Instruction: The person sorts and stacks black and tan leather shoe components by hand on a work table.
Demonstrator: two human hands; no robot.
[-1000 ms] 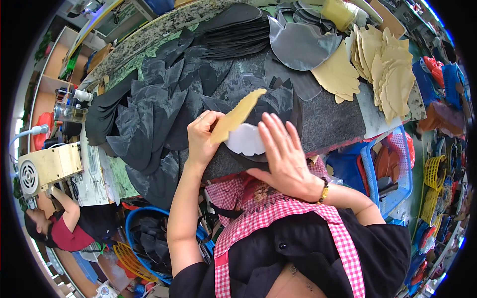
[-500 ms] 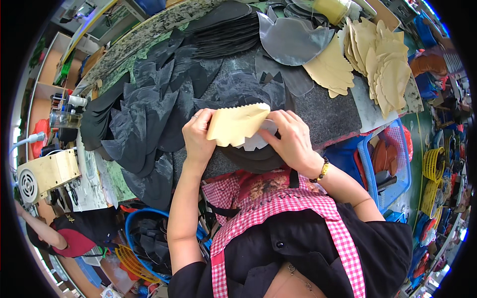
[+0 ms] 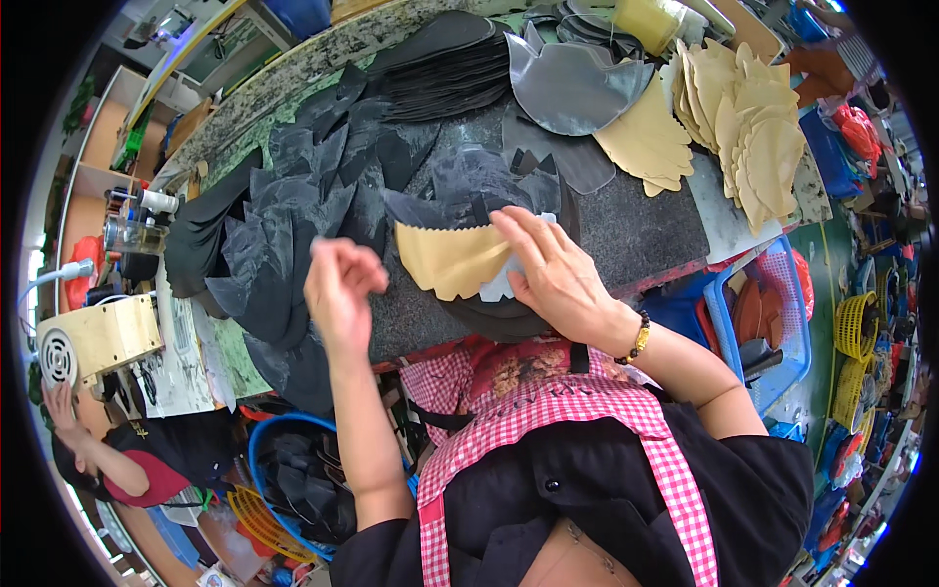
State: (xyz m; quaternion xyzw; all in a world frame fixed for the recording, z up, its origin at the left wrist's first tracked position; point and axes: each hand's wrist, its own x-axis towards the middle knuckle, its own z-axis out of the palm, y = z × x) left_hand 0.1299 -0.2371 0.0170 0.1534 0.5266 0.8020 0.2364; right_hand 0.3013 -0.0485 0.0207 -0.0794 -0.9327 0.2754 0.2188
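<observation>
A tan sheet piece [image 3: 445, 256] with a zigzag upper edge and a notched lower edge lies over a black cut piece [image 3: 474, 181] at the front of the bench. Pressing on its right end, my right hand [image 3: 558, 264] has its fingers stretched out. A pale bluish-white edge [image 3: 501, 282] shows beside the tan piece, close to my right thumb. My left hand [image 3: 342, 284] is in the air left of the tan piece, slightly blurred, fingers loosely bent and holding nothing. Overlapping black pieces with whitish smears [image 3: 284, 215] lie nearest to it.
A black stack [image 3: 440, 68] stands at the back, beside a shiny grey piece [image 3: 572, 88]. Tan pieces [image 3: 753, 127] pile up at the back right, near a yellowish container [image 3: 650, 24]. A blue basket [image 3: 797, 323] stands right; a co-worker's arm [image 3: 98, 455] shows left.
The tan piece, held up between both hands before, now lies lowered and flatter on the black piece. My left hand has let go and moved left; my right hand has flattened onto the piece.
</observation>
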